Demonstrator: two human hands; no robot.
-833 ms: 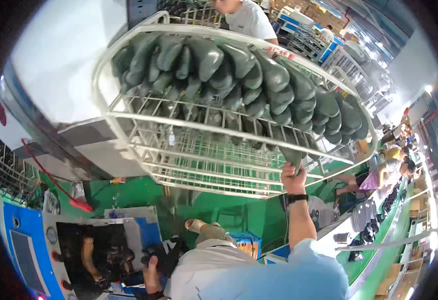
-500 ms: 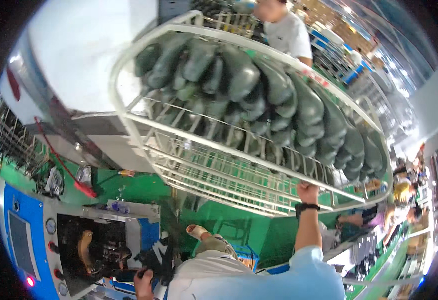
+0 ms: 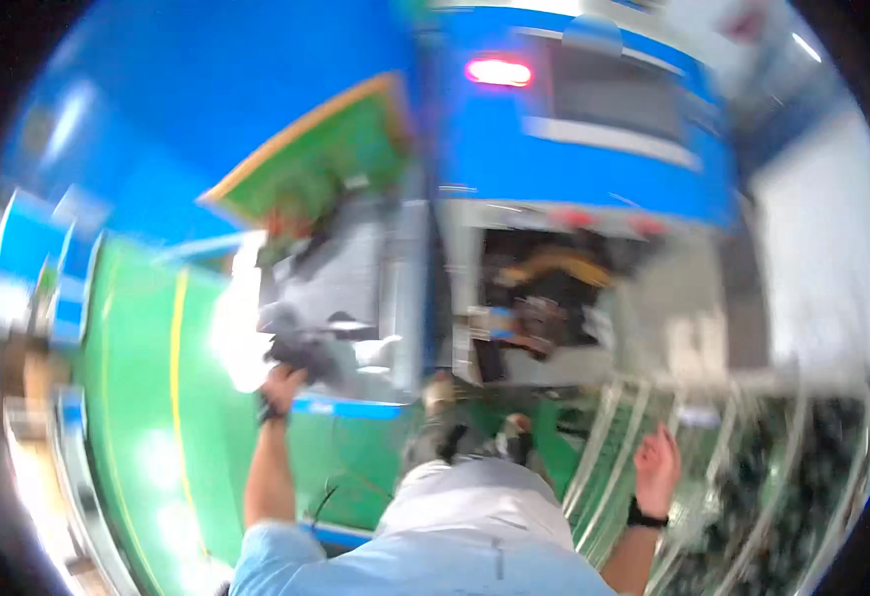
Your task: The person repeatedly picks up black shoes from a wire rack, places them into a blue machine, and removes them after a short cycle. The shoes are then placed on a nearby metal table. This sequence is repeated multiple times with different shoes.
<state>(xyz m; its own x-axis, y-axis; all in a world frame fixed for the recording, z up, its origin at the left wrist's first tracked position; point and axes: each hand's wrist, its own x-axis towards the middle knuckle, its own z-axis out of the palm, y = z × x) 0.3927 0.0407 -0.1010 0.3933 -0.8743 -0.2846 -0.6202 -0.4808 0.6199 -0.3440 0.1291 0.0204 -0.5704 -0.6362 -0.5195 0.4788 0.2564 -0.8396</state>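
My left hand is at the front edge of a grey worktable, against a dark, soft-looking piece. Motion smears its fingers, so whether it grips that piece is unclear. White pieces lie beside it. Out to the right, my right hand is open, fingers partly stretched, with nothing seen in it. Under and beside that hand stands a pale wire rack loaded with dark rounded shapes. Ahead is a blue machine with a lit red lamp; its recess holds a tan curved part and dark parts.
A green board with an orange edge rises behind the worktable. The machine and worktable stand side by side before my feet. Green floor with a yellow line runs along the left. A white wall panel stands far right.
My view has swung left toward the machine and worktable. My right hand has let go of the rack's rail, and the rack now appears at lower right. The other person is out of view.
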